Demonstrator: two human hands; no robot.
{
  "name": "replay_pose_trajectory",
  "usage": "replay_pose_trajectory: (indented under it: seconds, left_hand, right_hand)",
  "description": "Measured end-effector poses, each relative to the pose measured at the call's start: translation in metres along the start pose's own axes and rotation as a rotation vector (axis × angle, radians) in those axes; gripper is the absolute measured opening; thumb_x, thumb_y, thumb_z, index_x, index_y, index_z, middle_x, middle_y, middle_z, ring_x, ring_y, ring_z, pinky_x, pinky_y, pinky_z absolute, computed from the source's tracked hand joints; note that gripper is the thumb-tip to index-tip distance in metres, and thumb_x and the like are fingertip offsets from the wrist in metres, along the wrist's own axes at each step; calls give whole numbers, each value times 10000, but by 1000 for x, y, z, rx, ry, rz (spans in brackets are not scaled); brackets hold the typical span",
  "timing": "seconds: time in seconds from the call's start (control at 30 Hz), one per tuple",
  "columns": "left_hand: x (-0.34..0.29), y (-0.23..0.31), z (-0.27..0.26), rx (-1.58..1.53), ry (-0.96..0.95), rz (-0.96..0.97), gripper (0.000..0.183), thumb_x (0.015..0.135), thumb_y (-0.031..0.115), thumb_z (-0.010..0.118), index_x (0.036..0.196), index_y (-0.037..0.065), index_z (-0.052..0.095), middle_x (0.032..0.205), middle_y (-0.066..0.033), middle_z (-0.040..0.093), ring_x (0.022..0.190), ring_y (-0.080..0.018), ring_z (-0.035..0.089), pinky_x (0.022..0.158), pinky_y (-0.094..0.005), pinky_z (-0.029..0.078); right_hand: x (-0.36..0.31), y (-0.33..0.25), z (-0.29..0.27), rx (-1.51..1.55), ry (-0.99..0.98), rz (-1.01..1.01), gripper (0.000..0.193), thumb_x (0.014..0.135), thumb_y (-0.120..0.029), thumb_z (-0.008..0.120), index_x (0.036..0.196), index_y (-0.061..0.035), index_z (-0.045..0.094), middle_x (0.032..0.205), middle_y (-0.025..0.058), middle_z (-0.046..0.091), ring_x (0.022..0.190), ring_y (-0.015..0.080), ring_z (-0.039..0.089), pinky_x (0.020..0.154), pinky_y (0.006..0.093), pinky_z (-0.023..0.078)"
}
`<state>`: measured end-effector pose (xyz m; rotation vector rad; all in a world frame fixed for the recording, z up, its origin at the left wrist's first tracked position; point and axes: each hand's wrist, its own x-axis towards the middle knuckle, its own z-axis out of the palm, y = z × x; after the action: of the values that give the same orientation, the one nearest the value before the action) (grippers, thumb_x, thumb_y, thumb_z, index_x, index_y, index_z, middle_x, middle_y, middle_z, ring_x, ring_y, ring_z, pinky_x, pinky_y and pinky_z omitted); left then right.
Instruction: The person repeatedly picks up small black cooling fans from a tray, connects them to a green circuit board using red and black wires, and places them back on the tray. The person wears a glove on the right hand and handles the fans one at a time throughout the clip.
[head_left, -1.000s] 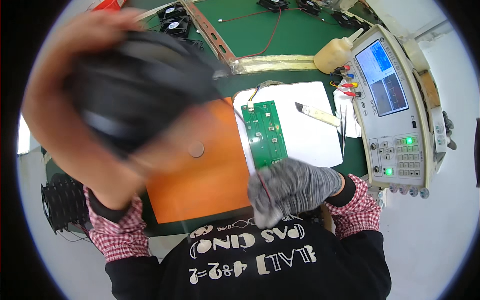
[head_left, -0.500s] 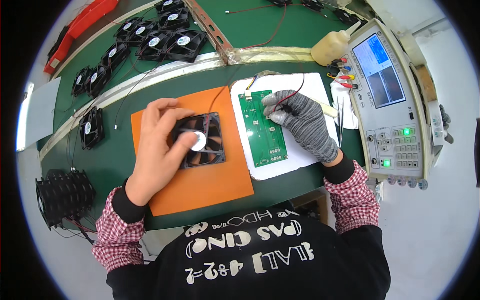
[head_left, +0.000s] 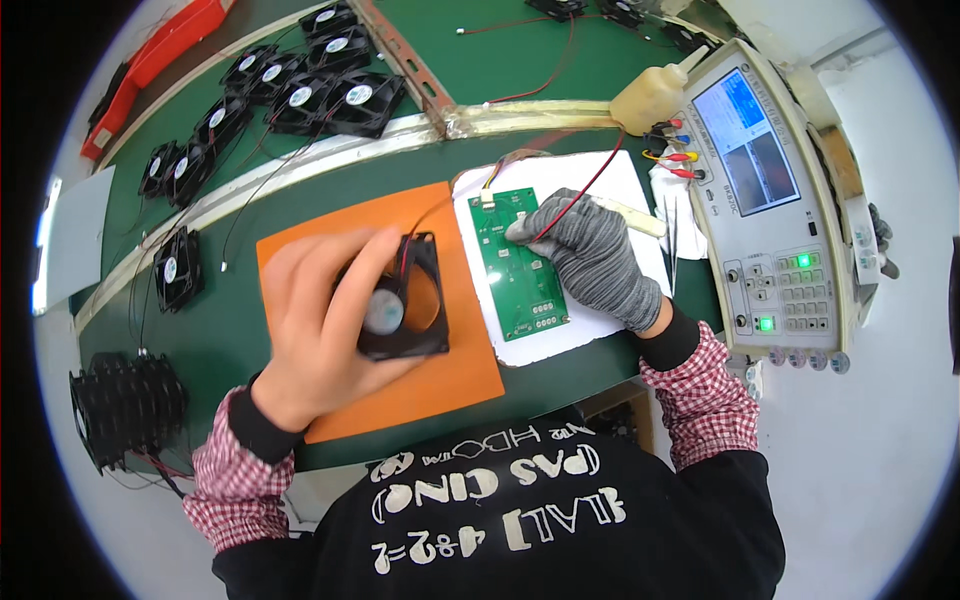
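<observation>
My bare left hand (head_left: 325, 315) is wrapped over a black cooling fan (head_left: 405, 308) on an orange mat (head_left: 430, 395). Its thumb is at the near edge and the fingers are across the far side, a little blurred. The fan has a round pale label on its hub. My right hand (head_left: 590, 250), in a grey knitted glove, pinches the fan's red lead (head_left: 592, 183) just above a green circuit board (head_left: 512, 290). The lead's tip is hidden by the gloved fingers. Under the board lies a white pad (head_left: 590, 333); a small white connector (head_left: 487, 198) with coloured wires sits at the board's far edge.
A bench meter (head_left: 795, 240) with a lit screen stands on the right, with a yellowish bottle (head_left: 648, 98) and tweezers (head_left: 672, 235) beside it. Several fans (head_left: 320, 90) lie beyond a pale ledge. One fan (head_left: 178, 268) and a fan stack (head_left: 130, 410) are at the left.
My left hand has closed from resting on the fan's face to gripping around it, and the fan has tilted slightly. The red lead now stretches more directly above my right hand.
</observation>
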<state>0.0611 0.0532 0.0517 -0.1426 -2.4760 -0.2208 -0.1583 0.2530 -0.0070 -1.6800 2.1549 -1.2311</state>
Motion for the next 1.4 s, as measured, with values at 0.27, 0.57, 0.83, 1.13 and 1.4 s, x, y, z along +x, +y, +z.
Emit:
replay_pose_trajectory:
  seconds: [0.27,0.57,0.83,1.13,1.4]
  left_hand:
    - [-10,-2,-65,-2176,-481,-575,737,886,550,570,1238,-94,490,1093,-239,642,850,-312,659,710,-374,536]
    - [-5,23,-65,-862,-172,-540,468,866,321,675,1124,-40,526,960,-194,596,791,-308,610,685,-388,524]
    - [111,-37,35,-28,280,414,767,708,428,779,1294,5,522,1231,-185,576,1032,-347,585,866,-459,476]
    - [70,-118,82,227,-77,-122,174,712,135,745,724,40,600,933,-99,517,920,-289,487,781,-406,379]
    - [23,21,-5,-588,-373,630,89,777,201,641,826,147,589,948,-2,559,984,-195,590,854,-370,454]
  right_hand:
    - [1,-3,-3,42,7,-29,145,769,-19,696,893,-92,687,940,72,605,946,278,594,877,393,460]
    - [2,0,-2,-85,16,-125,175,753,-22,683,910,-99,675,948,83,610,930,289,595,893,409,445]
    - [-2,-4,-3,-126,47,-97,226,775,23,642,975,-80,662,955,96,631,904,286,624,803,390,503]
    - [-3,-8,-5,147,362,13,341,857,-67,710,1178,-34,597,949,75,644,839,141,637,758,265,518]
    - [9,-47,-5,39,-180,-442,589,769,-87,717,1328,-85,531,1152,115,580,1026,310,603,897,409,481]
